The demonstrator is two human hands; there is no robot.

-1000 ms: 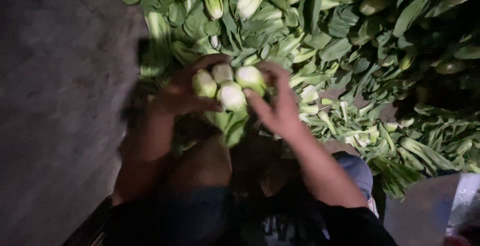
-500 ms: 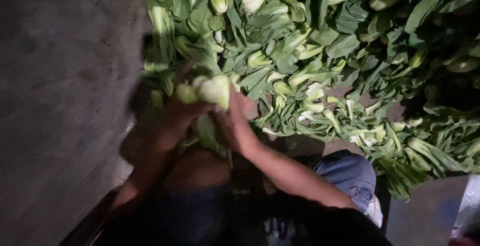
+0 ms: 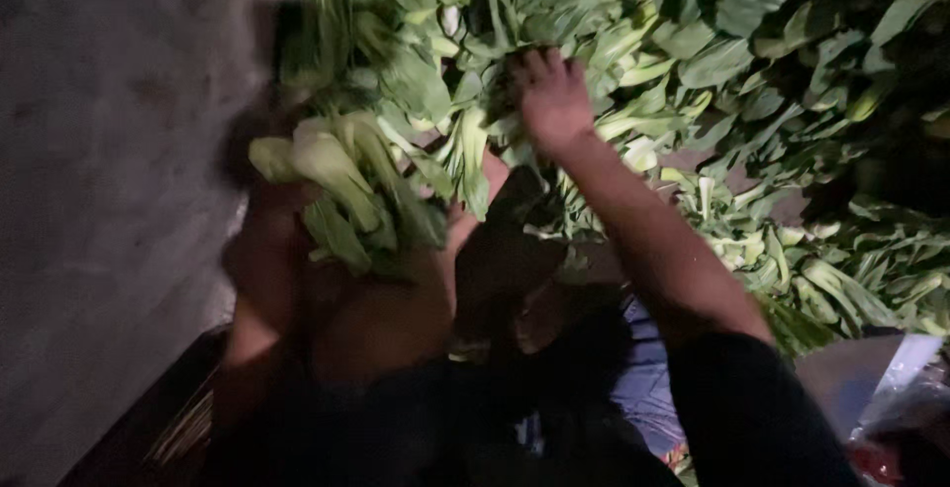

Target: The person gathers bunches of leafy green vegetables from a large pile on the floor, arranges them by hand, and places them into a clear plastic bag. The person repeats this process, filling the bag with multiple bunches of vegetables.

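My left hand (image 3: 265, 190) is blurred and in shadow at the left. It grips a bunch of pale-stemmed leafy greens (image 3: 341, 185), stems up and to the left, leaves hanging toward my lap. My right hand (image 3: 552, 99) reaches forward onto the big heap of the same greens (image 3: 693, 61), palm down on the leaves, fingers spread and partly sunk among them. Whether it grips a plant I cannot tell.
The heap of greens fills the top and right of the view, and loose ones lie at the right (image 3: 841, 279). A bare grey concrete floor (image 3: 109, 200) lies to the left. My knees and dark clothing (image 3: 515, 388) take up the bottom.
Both hands held the bunch together in front of me. Now the left hand alone has swung it down and left, and the right hand has let go and reached into the heap.
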